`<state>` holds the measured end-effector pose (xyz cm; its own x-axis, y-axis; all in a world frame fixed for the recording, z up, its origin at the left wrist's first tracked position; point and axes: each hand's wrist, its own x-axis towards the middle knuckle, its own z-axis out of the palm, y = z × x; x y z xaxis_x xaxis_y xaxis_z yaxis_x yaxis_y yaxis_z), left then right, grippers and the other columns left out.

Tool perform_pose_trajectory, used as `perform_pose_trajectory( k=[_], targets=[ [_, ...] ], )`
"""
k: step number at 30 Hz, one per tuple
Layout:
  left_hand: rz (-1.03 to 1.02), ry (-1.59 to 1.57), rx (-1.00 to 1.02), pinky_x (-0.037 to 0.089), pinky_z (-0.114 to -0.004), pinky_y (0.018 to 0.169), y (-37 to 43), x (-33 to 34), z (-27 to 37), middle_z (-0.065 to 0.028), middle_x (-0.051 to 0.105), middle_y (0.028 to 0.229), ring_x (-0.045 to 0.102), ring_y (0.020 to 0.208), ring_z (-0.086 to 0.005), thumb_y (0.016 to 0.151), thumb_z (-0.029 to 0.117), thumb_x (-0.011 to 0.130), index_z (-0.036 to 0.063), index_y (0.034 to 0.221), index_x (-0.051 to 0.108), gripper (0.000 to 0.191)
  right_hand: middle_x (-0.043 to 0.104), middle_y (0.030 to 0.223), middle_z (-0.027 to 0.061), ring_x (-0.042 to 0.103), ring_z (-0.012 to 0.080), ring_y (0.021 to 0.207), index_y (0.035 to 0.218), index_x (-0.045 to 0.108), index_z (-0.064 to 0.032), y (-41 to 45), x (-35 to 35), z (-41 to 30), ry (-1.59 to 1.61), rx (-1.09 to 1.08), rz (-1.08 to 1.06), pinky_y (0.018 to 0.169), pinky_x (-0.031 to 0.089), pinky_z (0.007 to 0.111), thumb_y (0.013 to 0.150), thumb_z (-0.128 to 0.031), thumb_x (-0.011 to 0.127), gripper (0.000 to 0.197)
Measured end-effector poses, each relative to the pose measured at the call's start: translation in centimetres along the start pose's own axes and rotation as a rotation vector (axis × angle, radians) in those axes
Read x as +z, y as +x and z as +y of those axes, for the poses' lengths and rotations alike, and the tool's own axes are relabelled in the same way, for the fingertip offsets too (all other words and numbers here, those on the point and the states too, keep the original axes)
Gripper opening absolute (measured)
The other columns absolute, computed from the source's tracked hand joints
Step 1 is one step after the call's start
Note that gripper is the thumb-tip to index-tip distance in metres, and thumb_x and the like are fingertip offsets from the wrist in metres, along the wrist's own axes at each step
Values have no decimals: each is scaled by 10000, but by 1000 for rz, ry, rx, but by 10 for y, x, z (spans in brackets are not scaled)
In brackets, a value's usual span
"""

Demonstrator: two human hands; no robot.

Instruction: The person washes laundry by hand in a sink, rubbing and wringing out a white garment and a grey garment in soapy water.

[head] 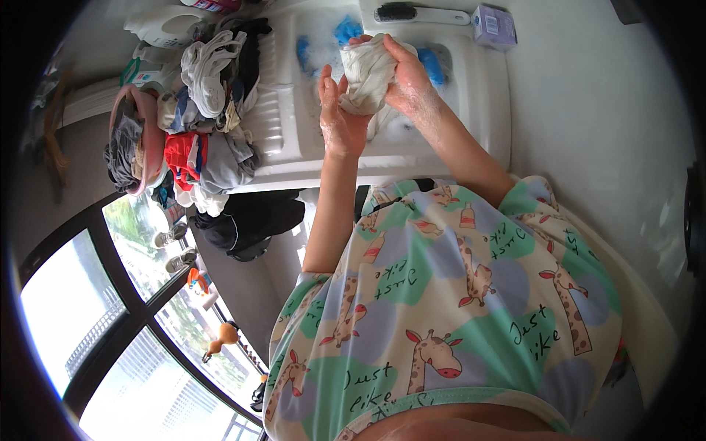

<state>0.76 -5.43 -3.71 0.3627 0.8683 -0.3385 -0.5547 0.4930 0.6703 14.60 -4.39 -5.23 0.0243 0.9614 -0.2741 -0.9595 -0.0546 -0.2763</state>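
A bunched wet white cloth [368,71] is held above the sink basin [309,124]. My right hand [411,74] grips its right side, with suds on the wrist. On the left, my left hand [343,121] is turned palm up with its visible fingers apart. The cloth's lower end touches that palm and hides part of the hand. Soapy water fills the basin below. More pale fabric [383,122] lies in it under my hands. Blue items show in the suds: one at the back [347,28] and another on the right [431,66].
A white-handled brush [422,14] and a purple box [494,26] lie on the back ledge. Piled clothes [212,110] cover the left of the washboard. Beyond them, a pink basin [150,143] holds more clothing. A black bundle [253,220] sits below the counter's left front.
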Motion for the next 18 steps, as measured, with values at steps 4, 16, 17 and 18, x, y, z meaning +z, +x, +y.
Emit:
perform_pose_trajectory(
  k=[4,16,17,18],
  targets=[
    [-37,197,-53,406,-484,1066,21,-2,-15,-155,463,1396,460,1307,-306,874,656,583,141,1475,268,852,657,1097,108,632,221,1007,1092,574,-53,-12,16,26,16,12,107,884,511,370,1018,-362,503,326],
    [297,1386,1020,503,-362,610,-3,10,-9,-110,606,797,619,688,-259,756,202,844,29,833,570,333,576,1175,151,567,249,1116,1197,527,5,-18,11,32,17,426,359,961,475,369,994,-601,357,661],
    [182,1332,1117,487,-376,569,-12,25,-11,-111,569,757,583,633,-312,712,176,864,51,819,591,319,609,1101,163,618,283,1019,1162,530,35,-10,-26,25,46,411,114,944,496,403,968,-594,430,666],
    [64,1280,1228,484,-379,554,-21,37,-13,-89,563,752,588,644,-284,699,162,869,82,804,611,290,625,1034,148,646,276,912,1139,537,30,-8,-22,14,70,537,-99,889,526,387,951,-576,493,636]
  ],
)
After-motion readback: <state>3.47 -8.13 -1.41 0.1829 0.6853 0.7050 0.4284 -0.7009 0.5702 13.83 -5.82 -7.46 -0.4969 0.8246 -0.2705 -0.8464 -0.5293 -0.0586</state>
